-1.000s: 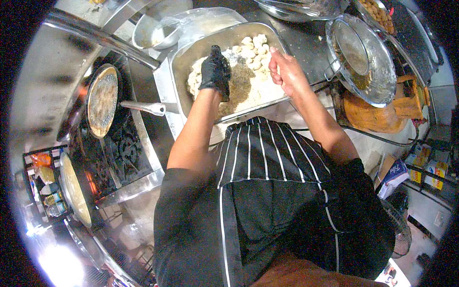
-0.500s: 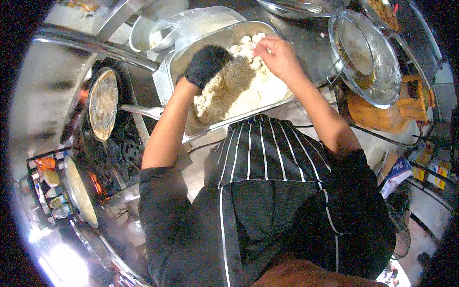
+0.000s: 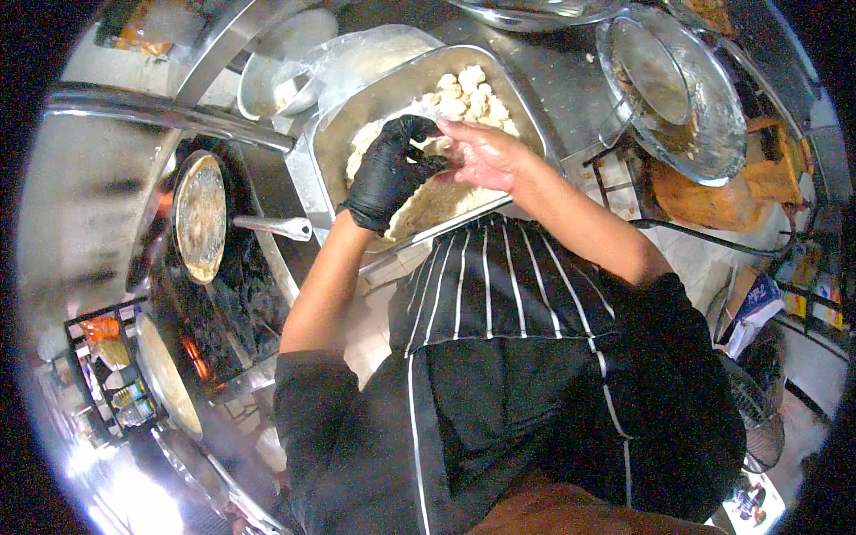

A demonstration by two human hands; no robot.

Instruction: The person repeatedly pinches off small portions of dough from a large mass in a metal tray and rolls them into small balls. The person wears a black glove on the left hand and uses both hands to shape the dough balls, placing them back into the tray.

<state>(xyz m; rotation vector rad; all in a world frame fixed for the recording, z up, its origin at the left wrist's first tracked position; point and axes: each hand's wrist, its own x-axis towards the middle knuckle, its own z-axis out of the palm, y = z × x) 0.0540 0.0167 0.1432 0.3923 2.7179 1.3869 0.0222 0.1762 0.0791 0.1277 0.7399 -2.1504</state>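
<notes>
Both hands are down in the big steel tray (image 3: 332,143), meeting over its near edge. The left hand (image 3: 390,174), in a black glove, is curled round a lump of the pale dough (image 3: 437,192), and the bare right hand (image 3: 481,153) is half open, fingers pressing the same lump. Looks partway through to me: a pile of shaped balls (image 3: 464,94) sits at the tray's far corner, but plenty of loose dough is left. A frying pan (image 3: 201,217) sits off the tray's left side.
</notes>
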